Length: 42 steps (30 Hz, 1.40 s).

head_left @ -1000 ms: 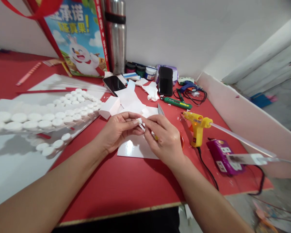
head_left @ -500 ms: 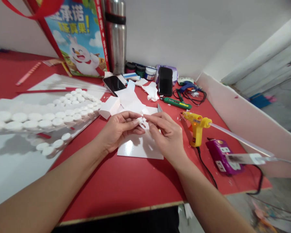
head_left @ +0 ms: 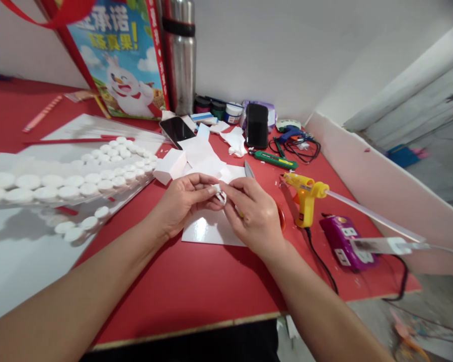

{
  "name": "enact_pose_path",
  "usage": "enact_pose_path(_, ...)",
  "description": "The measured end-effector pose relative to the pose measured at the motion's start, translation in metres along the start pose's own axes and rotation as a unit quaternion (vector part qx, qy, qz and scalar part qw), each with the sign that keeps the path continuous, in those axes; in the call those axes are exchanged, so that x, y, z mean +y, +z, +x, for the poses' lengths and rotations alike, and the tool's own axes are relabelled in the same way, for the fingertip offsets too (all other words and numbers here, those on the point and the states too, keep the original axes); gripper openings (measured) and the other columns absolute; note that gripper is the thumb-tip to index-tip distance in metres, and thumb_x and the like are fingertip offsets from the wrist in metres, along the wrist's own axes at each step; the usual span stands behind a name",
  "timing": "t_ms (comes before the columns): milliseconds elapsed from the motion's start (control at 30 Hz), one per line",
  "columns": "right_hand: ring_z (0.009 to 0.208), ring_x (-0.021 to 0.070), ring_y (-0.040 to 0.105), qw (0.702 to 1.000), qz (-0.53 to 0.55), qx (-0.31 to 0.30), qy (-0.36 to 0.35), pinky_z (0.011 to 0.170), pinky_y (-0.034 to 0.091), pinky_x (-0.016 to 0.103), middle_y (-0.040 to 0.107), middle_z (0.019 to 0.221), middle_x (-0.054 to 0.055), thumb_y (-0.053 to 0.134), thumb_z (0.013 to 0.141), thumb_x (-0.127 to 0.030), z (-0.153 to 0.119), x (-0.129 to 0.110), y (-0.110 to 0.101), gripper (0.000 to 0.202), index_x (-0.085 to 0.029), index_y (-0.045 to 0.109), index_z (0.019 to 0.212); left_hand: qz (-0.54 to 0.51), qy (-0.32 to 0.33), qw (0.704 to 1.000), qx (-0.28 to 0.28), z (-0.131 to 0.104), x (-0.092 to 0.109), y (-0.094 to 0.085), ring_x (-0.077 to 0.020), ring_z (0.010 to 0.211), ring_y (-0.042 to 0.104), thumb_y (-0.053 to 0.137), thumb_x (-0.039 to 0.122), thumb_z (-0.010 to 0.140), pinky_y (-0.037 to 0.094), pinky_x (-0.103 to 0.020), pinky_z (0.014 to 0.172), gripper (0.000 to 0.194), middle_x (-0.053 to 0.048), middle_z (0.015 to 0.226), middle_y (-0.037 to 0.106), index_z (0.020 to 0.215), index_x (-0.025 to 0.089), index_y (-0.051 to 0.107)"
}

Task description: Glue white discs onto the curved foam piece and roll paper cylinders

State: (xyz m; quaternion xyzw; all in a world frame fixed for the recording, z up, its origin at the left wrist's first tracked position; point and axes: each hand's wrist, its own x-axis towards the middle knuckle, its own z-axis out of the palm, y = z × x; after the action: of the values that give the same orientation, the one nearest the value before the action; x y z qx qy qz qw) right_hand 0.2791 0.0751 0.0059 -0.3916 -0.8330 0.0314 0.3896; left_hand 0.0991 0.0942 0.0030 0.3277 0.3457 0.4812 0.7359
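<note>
Between my fingertips is a small white piece (head_left: 221, 195), too small to name exactly. My left hand (head_left: 191, 203) pinches it with thumb and forefinger from the left. From the right, my right hand (head_left: 254, 213) closes its thumb and fingers on the same piece; the tips overlap it and partly hide it. Beneath both hands lies a glossy white board (head_left: 202, 229) on the red table. White paper scraps (head_left: 200, 155) and a folded white paper piece (head_left: 169, 165) sit just beyond. An orange scissor-like handle (head_left: 282, 218) shows beside my right hand.
A yellow glue gun (head_left: 305, 196) stands on the right, by a purple box (head_left: 349, 244) and cables. Left is a structure of white discs (head_left: 71, 188). Behind are a green cutter (head_left: 274, 160), phones (head_left: 177, 131), a steel flask (head_left: 181, 60) and a printed bag (head_left: 124, 75).
My right hand has moved slightly left and closed in on the white piece, covering more of it. The orange handle beside it has come into view. My left hand has stayed nearly still.
</note>
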Motion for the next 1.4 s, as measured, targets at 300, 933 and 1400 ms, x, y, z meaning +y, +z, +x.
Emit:
enact_pose_path(300,0.069,0.0133,0.06,0.98,0.111,0.119,0.117,0.063,0.052,0.029,0.067,0.091,0.004,0.07,0.09,-0.018,0.007,-0.005,-0.006,0.008,-0.021,0.071,0.098,0.007,0.031,0.999,-0.01,-0.001,-0.001,0.001,-0.0132,0.067,0.074,0.083,0.015,0.077,0.063,-0.022,0.071,0.028,-0.005,0.08,0.076,0.101,0.009,0.07)
enact_pose_path(933,0.051,0.0069,0.044,0.751,0.53,0.035,0.393,0.049,0.034,0.022,0.059,0.06,-0.005,0.084,0.077,-0.031,0.012,0.002,0.004,0.019,-0.018,0.071,0.078,0.157,0.12,0.979,-0.05,-0.006,0.0,0.011,-0.0166,0.072,0.075,0.075,0.019,0.087,0.063,-0.028,0.073,0.028,-0.004,0.086,0.075,0.113,0.013,0.067)
enact_pose_path(1400,0.057,0.0085,0.053,0.845,0.395,0.032,0.359,0.056,0.044,0.024,0.063,0.065,-0.004,0.081,0.081,-0.033,0.012,-0.002,0.004,0.018,-0.018,0.071,0.081,0.174,0.106,0.979,-0.03,-0.005,-0.005,0.007,-0.016,0.068,0.073,0.075,0.023,0.086,0.062,-0.029,0.071,0.024,-0.004,0.082,0.076,0.106,0.011,0.071)
